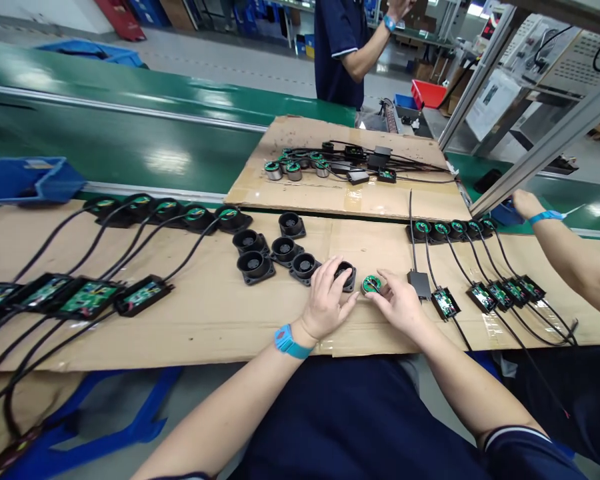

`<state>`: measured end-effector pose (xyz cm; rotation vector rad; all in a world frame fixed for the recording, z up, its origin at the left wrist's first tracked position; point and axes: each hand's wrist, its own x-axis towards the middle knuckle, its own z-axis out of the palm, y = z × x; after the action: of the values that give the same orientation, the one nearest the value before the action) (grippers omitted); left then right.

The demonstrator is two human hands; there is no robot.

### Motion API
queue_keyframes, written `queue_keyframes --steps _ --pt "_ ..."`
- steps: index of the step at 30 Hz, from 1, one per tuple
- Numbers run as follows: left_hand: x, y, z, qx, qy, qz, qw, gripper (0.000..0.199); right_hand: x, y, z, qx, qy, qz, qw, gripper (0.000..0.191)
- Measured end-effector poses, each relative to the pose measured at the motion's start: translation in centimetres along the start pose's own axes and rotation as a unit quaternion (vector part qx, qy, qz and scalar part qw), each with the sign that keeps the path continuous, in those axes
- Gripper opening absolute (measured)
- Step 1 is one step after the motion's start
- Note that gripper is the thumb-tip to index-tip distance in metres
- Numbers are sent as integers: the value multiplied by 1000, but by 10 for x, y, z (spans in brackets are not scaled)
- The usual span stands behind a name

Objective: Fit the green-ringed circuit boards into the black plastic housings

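My left hand (pixel 326 300) has its fingers curled over a black square-flanged round housing (pixel 349 280), thumb at the near edge; the hand hides much of it. Just right of that, my right hand (pixel 399 303) pinches a small round motor part with a green circuit board (pixel 371 285) on top, between thumb and fingers. Several similar black housings (pixel 255 265) lie in a loose group left of my left hand. Beyond my right hand, a black box (pixel 419 285) with a cable lies on the cardboard (pixel 280 327).
At left, round units (pixel 197 217) are cabled to open boxes with green boards (pixel 145 293); a similar set (pixel 481 297) lies at right. Further motors (pixel 293 171) and cables rest on raised cardboard behind. A co-worker's arm (pixel 575 250) reaches in from the right, near a metal post (pixel 525 153).
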<state>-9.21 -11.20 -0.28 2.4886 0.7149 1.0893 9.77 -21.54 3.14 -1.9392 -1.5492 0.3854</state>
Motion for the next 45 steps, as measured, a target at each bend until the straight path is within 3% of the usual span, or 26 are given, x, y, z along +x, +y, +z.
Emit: queue_keyframes --steps 6,8,12,14,16,19,21,26,33,45 --pt "2 2 0 2 -17 -13 1000 56 -4 6 12 -54 -7 -66 996 44" --pt "1 0 2 -12 -17 -26 999 63 -4 9 17 -54 2 -76 996 38" --pt "-3 -11 13 -68 28 -124 990 81 2 11 18 -39 1 -75 996 36" --pt "-4 -16 16 -97 26 -183 978 73 7 8 12 -23 -8 -58 998 35" --pt "-2 -18 17 -122 9 -209 970 60 11 3 4 -3 24 -34 999 37" --pt "2 -18 15 -146 -14 -193 970 49 17 -11 -5 27 114 -20 993 42" --pt "3 -17 13 -156 -23 -174 972 47 20 -22 -4 44 135 -38 989 44" --pt "1 -19 11 -145 -8 -126 981 48 26 -38 16 58 98 -101 988 41" --pt "0 -20 13 -140 -5 -55 989 55 25 -37 25 33 60 -85 994 46" --pt "3 -16 8 -196 -30 -96 975 53 21 -42 22 -7 36 -88 995 40"
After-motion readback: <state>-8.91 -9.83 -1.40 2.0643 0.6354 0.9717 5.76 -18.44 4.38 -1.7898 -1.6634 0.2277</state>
